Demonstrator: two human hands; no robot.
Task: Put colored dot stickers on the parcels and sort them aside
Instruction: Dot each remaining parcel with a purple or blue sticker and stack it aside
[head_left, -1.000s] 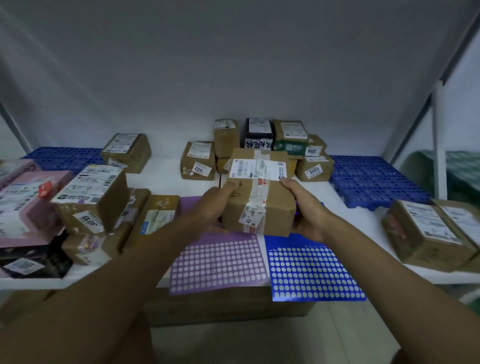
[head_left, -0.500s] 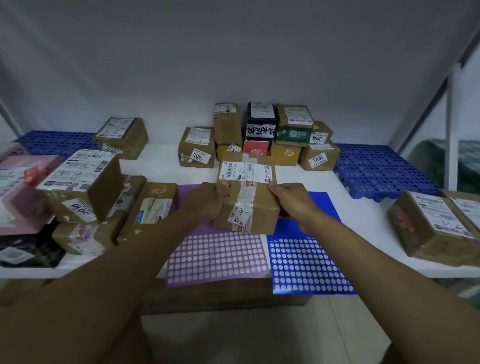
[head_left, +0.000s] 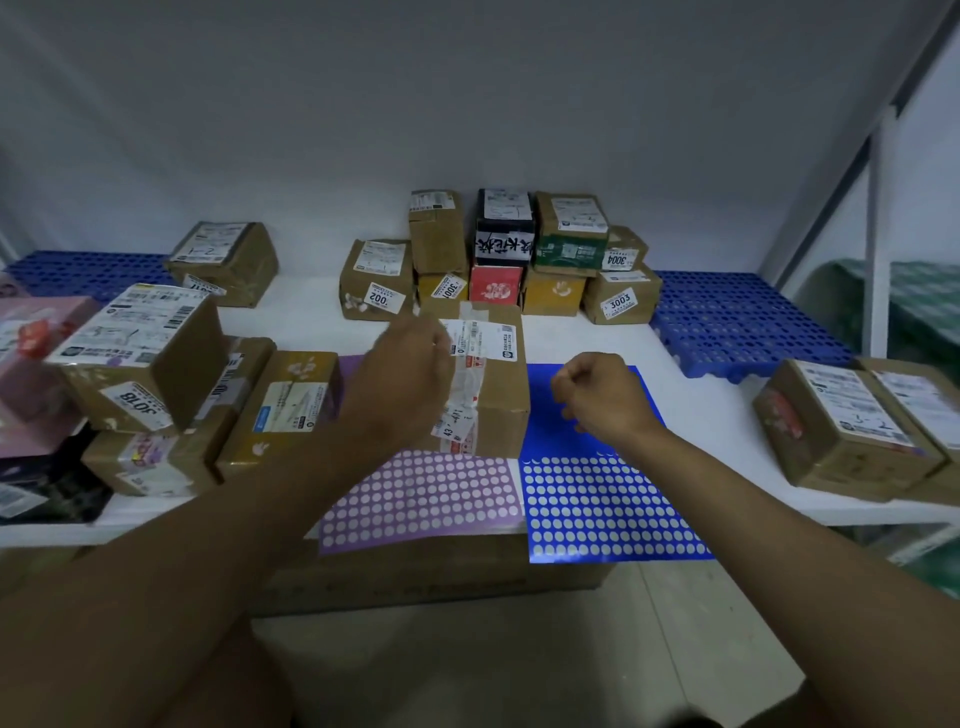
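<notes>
While both forearms reach forward from the bottom of the view over a white counter (head_left: 571, 338), the left hand (head_left: 410, 374) is raised in front of a brown cardboard parcel (head_left: 493, 384), covering its left side; the fingers curl inward, though whether they actually grip the parcel cannot be told, since the back of the hand hides the contact. To the right of the parcel and clear of it, the right hand (head_left: 602, 395) hovers above a blue sticker sheet (head_left: 608, 509), its fingers curled loosely into the palm and holding nothing visible. Sealed with clear tape and bearing a white shipping label on top, the parcel stands upright at the middle of the counter, resting on the far parts of a purple sticker sheet (head_left: 421, 499) and the blue one, which lie side by side with their near edges overhanging the counter. Behind it, against the wall, sits a cluster of small boxes (head_left: 519, 254). More parcels are piled at the left (head_left: 140, 364) and at the right edge (head_left: 841, 426). Blue perforated mats (head_left: 748, 322) lie at the back corners
</notes>
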